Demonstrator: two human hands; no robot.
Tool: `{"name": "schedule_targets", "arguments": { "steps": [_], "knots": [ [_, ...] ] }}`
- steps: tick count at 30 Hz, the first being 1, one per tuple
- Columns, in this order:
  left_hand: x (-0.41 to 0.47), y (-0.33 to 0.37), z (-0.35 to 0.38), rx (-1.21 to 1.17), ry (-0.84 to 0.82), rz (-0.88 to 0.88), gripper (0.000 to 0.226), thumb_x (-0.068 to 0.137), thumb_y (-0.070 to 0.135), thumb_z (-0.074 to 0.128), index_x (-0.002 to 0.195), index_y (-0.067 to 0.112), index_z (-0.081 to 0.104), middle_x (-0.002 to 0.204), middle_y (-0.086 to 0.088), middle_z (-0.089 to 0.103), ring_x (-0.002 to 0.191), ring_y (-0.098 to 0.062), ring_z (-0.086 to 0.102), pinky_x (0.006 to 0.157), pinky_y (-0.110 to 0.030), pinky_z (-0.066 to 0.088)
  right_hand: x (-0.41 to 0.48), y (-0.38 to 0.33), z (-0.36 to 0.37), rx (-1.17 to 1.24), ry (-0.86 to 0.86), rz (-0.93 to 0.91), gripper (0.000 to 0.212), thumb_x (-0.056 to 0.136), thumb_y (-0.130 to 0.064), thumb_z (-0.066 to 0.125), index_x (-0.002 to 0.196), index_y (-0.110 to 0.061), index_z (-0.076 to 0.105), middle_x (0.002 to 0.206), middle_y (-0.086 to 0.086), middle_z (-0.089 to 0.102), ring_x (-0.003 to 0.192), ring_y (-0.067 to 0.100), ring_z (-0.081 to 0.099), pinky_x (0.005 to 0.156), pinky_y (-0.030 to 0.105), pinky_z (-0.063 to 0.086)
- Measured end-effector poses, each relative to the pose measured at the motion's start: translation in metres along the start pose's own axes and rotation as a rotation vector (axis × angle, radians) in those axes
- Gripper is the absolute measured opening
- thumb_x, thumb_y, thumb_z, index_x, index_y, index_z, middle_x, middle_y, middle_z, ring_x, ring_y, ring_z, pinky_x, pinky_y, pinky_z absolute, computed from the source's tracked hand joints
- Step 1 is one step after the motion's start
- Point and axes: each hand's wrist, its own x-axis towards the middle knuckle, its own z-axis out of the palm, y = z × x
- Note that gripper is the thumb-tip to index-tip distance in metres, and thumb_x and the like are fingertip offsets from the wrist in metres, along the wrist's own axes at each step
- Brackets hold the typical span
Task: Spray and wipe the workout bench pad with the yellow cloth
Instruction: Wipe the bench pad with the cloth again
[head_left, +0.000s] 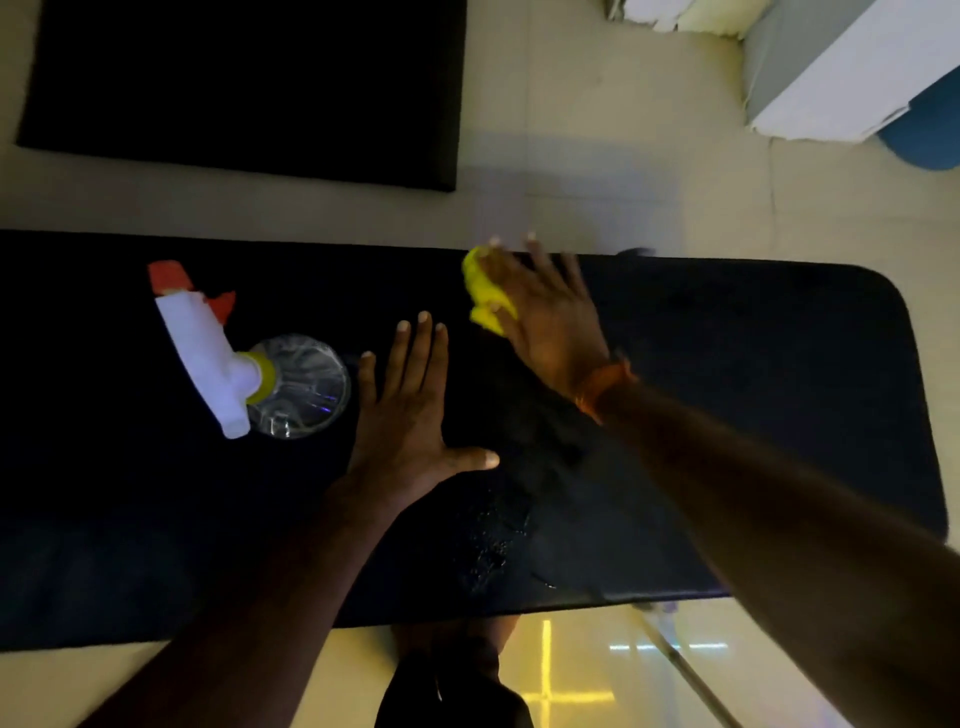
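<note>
The black bench pad (753, 374) runs across the view, with wet droplets near its front edge in the middle. My right hand (545, 312) presses the yellow cloth (485, 296) flat on the pad near its far edge, fingers spread straight over it; most of the cloth is hidden under the palm. My left hand (410, 410) rests flat on the pad with fingers straight and thumb out, just right of the spray bottle (260, 374). The clear bottle with white head and red nozzle stands on the pad, untouched.
A second black pad (249, 88) lies on the tiled floor beyond the bench. A white and grey box (852, 73) and a blue object (930, 130) stand at the far right. A thin metal bar (685, 670) runs under the bench's near right side.
</note>
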Motion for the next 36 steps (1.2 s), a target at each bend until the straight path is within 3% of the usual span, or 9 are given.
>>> {"name": "schedule_targets", "arguments": {
  "steps": [3,8,12,13,17,22,27,31,36],
  "knots": [
    [-0.005,0.001,0.0,-0.005,0.0,-0.023,0.148,0.052,0.097,0.045,0.161,0.011,-0.004,0.17,-0.007,-0.013,0.157,-0.024,-0.012,0.122,-0.056,-0.002,0.019,-0.014,0.0,0.087,0.021,0.413,0.057,0.109,-0.043,0.03,0.162,-0.022,0.026,0.17,-0.001,0.022,0.159,0.036,0.008,0.127,0.058,0.008],
    [-0.024,0.005,0.003,-0.033,0.012,-0.056,0.137,0.064,0.092,0.045,0.161,0.011,-0.007,0.17,-0.007,-0.017,0.157,-0.024,-0.016,0.123,-0.054,-0.002,-0.004,-0.023,-0.001,0.012,-0.073,-0.173,0.056,0.107,-0.041,0.031,0.16,-0.022,0.031,0.168,0.001,0.029,0.157,0.034,0.02,0.126,0.056,0.019],
    [-0.044,0.0,0.006,-0.029,-0.011,-0.037,0.134,0.067,0.09,0.044,0.161,0.011,-0.009,0.169,-0.006,-0.021,0.156,-0.023,-0.02,0.124,-0.049,-0.002,0.02,-0.022,-0.004,0.084,-0.01,0.31,0.057,0.109,-0.044,0.028,0.162,-0.024,0.025,0.17,-0.001,0.021,0.158,0.036,0.011,0.126,0.06,0.011],
    [-0.05,-0.002,0.006,-0.025,-0.018,-0.03,0.133,0.068,0.09,0.044,0.161,0.011,-0.01,0.168,-0.006,-0.022,0.155,-0.023,-0.021,0.124,-0.049,-0.002,0.016,-0.039,-0.001,0.103,0.001,0.317,0.057,0.108,-0.041,0.034,0.162,-0.023,0.025,0.17,-0.001,0.02,0.158,0.038,0.01,0.126,0.06,0.009],
    [-0.068,-0.009,0.006,-0.032,-0.029,-0.019,0.128,0.072,0.089,0.039,0.161,0.011,-0.011,0.167,-0.005,-0.025,0.155,-0.023,-0.021,0.125,-0.049,-0.002,-0.005,-0.057,0.007,0.034,-0.11,-0.249,0.059,0.105,-0.034,0.041,0.161,-0.024,0.027,0.169,0.0,0.023,0.158,0.035,0.014,0.127,0.056,0.013],
    [-0.079,-0.014,0.012,-0.02,-0.008,-0.028,0.128,0.072,0.091,0.036,0.16,0.011,-0.012,0.168,-0.006,-0.022,0.156,-0.022,-0.02,0.125,-0.048,-0.003,0.021,-0.052,0.002,0.162,-0.011,0.278,0.057,0.11,-0.037,0.033,0.163,-0.02,0.021,0.171,0.003,0.016,0.158,0.041,0.003,0.128,0.055,0.006],
    [-0.088,-0.014,0.02,-0.04,0.017,-0.066,0.127,0.074,0.093,0.034,0.162,0.009,-0.004,0.171,-0.007,-0.013,0.157,-0.023,-0.014,0.124,-0.053,0.0,-0.009,-0.061,0.007,0.064,-0.106,-0.314,0.056,0.108,-0.032,0.038,0.161,-0.019,0.027,0.17,0.004,0.022,0.158,0.038,0.009,0.129,0.053,0.008],
    [-0.102,-0.023,0.024,-0.029,0.013,-0.062,0.13,0.07,0.098,0.026,0.162,0.01,0.0,0.171,-0.008,-0.008,0.158,-0.024,-0.008,0.124,-0.054,0.001,-0.01,-0.072,0.007,0.152,-0.03,0.151,0.055,0.11,-0.035,0.035,0.162,-0.023,0.023,0.171,0.001,0.017,0.158,0.039,0.004,0.127,0.058,0.009],
    [-0.111,-0.031,0.024,-0.022,0.002,-0.026,0.134,0.066,0.095,0.041,0.162,0.01,-0.002,0.171,-0.008,-0.01,0.158,-0.025,-0.009,0.124,-0.056,0.002,-0.091,-0.087,0.014,0.071,-0.065,-0.284,0.055,0.107,-0.033,0.043,0.159,-0.021,0.032,0.168,0.001,0.027,0.158,0.034,0.014,0.129,0.053,0.014]
  ]
}}
